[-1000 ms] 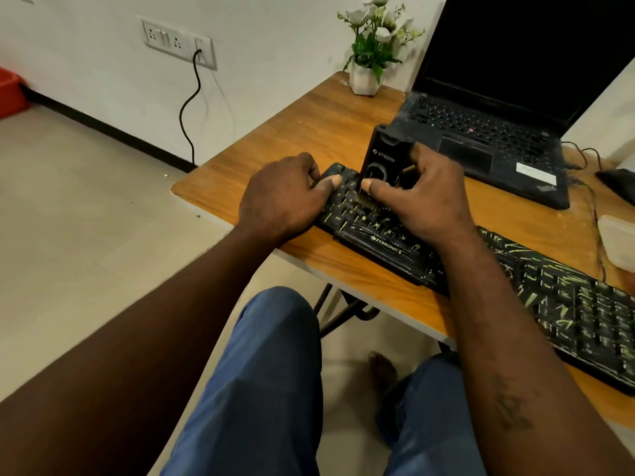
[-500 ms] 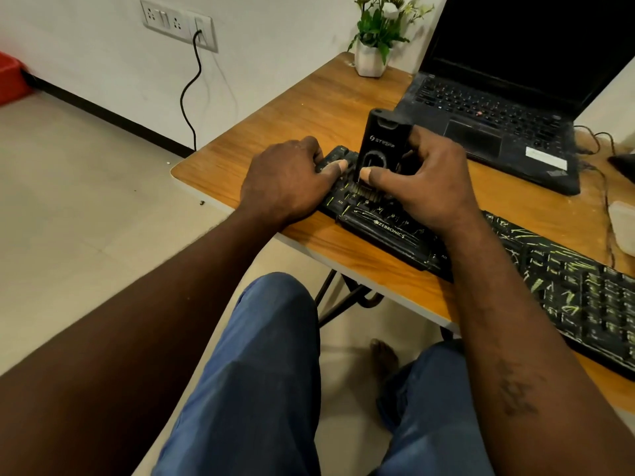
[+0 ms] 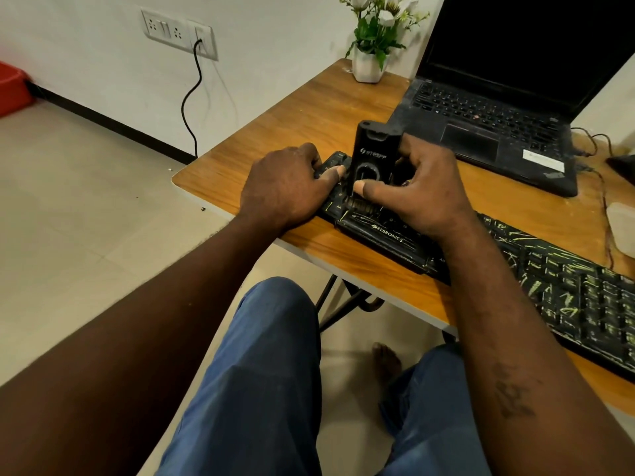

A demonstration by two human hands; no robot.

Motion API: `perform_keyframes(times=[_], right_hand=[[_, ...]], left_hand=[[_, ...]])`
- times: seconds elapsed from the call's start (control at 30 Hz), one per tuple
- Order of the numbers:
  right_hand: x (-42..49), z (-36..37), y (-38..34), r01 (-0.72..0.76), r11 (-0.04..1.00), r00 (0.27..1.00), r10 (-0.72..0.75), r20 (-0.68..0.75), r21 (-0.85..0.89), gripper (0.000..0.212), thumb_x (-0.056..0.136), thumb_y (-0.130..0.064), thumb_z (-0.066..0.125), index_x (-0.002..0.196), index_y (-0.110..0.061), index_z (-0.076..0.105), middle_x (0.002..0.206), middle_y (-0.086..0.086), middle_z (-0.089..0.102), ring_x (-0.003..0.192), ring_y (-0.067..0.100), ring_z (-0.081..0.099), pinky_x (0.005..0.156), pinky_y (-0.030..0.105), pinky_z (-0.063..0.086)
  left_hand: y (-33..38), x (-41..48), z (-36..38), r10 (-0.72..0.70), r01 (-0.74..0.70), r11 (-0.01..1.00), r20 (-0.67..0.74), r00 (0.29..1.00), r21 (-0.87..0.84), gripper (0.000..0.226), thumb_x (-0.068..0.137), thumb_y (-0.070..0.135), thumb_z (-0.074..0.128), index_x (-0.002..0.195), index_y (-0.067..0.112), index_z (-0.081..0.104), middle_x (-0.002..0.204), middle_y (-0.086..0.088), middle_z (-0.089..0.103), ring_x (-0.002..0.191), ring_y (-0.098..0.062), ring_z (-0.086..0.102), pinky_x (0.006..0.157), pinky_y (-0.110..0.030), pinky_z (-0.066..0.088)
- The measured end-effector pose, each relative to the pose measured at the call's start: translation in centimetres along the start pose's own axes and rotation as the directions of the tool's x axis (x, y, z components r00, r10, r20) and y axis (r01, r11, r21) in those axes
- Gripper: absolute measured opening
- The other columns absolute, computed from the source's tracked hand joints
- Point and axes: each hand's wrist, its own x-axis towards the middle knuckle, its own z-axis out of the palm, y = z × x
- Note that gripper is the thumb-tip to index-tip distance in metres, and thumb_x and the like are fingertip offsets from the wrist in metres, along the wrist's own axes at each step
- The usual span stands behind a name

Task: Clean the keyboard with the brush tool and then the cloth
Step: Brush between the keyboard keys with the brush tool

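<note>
Brush tool (image 3: 372,159) now stands more upright in right hand (image 3: 422,194) than a second ago, with more of black body clear above knuckles. Right grip closed round it, thumb across front face. Bristles (image 3: 360,205) down on keys at left end of keyboard (image 3: 567,286), which lies on surface (image 3: 292,118) near front edge. Left hand (image 3: 285,187) curled over that end, thumb on keys, pinning it.

To do well: short light strokes along key gaps, sweep dust off edge, work rightward row by row.

Bristle spot and left hand unchanged.

Brush tool (image 3: 372,156) apparently on keyboard (image 3: 567,290); laptop (image 3: 481,132) behind, both on table (image 3: 292,111).
</note>
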Motion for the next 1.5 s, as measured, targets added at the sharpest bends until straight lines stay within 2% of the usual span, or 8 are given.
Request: perform_keyframes(times=[0.37,0.5,0.7,0.8,0.93,1.2,1.4,1.5], right_hand=[[0.5,-0.3,-1.4,0.062,0.994,0.992,-0.051,0.119,-0.090,0.055,0.077,-0.040,0.080,0.130,-0.028,0.068,0.112,-0.010,0.072,0.096,0.010,0.070,0.082,0.039,0.061],[0.4,-0.7,-1.5,0.022,0.993,0.993,-0.008,0.115,-0.118,0.058,0.076,-0.044,0.079,0.130,-0.028,0.067,0.110,-0.012,0.072,0.091,0.008,0.070,0.080,0.039,0.061],[-0.1,1.0,-3.3,0.072,0.991,0.981,-0.050,0.190,-0.115,0.057,0.073,-0.047,0.076,0.124,-0.023,0.071,0.105,-0.009,0.072,0.092,0.010,0.067,0.078,0.041,0.059],[-0.5,-0.1,-3.8,0.073,0.987,0.965,-0.034,0.261,-0.141,0.055,0.072,-0.045,0.077,0.123,-0.023,0.071,0.105,-0.010,0.072,0.093,0.008,0.067,0.079,0.039,0.059],[-1.3,-3.4,-4.0,-0.013,0.978,0.925,0.091,0.369,-0.210,0.053,0.076,-0.036,0.083,0.127,-0.031,0.067,0.106,-0.014,0.071,0.095,0.003,0.067,0.084,0.035,0.059],[-0.8,0.0,-4.9,0.108,0.943,0.965,-0.024,0.261,-0.314,0.047,0.078,-0.045,0.082,0.120,-0.028,0.069,0.104,-0.013,0.066,0.093,0.009,0.061,0.081,0.035,0.055],[-1.9,-4.4,-4.6,-0.077,0.960,0.915,0.175,0.363,-0.268,0.059,0.077,-0.034,0.085,0.133,-0.035,0.064,0.110,-0.016,0.069,0.096,0.002,0.065,0.084,0.031,0.058],[-1.6,-4.0,-4.7,-0.050,0.952,0.935,0.151,0.322,-0.304,0.057,0.077,-0.037,0.084,0.131,-0.034,0.065,0.107,-0.017,0.068,0.094,0.001,0.064,0.081,0.028,0.056]], left_hand=[[0.1,0.0,-0.3,0.002,-0.002,1.000,0.011,1.000,0.008,0.047,0.095,0.065,0.041,0.107,0.024,0.062,0.092,0.001,0.065,0.082,-0.021,0.058,0.074,-0.041,0.048],[0.2,0.0,-0.1,-0.008,0.008,1.000,0.008,1.000,0.005,0.047,0.094,0.068,0.042,0.103,0.026,0.061,0.088,0.004,0.064,0.081,-0.020,0.058,0.071,-0.039,0.046],[-0.2,-0.2,-0.6,0.096,-0.098,0.993,0.029,0.995,0.062,0.035,0.092,0.042,0.051,0.106,0.014,0.065,0.083,0.003,0.054,0.077,-0.025,0.061,0.070,-0.039,0.052],[-0.2,-0.2,-0.6,0.075,-0.076,0.996,0.018,0.997,0.048,0.035,0.090,0.047,0.052,0.107,0.018,0.062,0.090,-0.001,0.065,0.078,-0.025,0.061,0.069,-0.040,0.050],[0.3,-0.2,-0.6,-0.020,0.020,1.000,0.022,1.000,-0.010,0.049,0.086,0.068,0.036,0.099,0.026,0.059,0.084,0.004,0.061,0.077,-0.020,0.055,0.067,-0.036,0.039],[-0.1,-0.5,-0.8,0.084,-0.084,0.995,0.008,0.996,0.051,0.032,0.091,0.044,0.056,0.106,0.017,0.061,0.094,-0.005,0.068,0.081,-0.030,0.064,0.071,-0.044,0.053],[0.4,-0.4,-0.5,-0.008,0.008,1.000,0.006,1.000,-0.004,0.051,0.091,0.068,0.041,0.104,0.024,0.063,0.090,0.003,0.062,0.082,-0.021,0.057,0.071,-0.038,0.041],[0.4,-0.3,-0.6,-0.017,0.017,1.000,0.003,1.000,-0.003,0.049,0.092,0.068,0.043,0.103,0.024,0.063,0.089,0.004,0.062,0.081,-0.020,0.057,0.070,-0.037,0.040]])
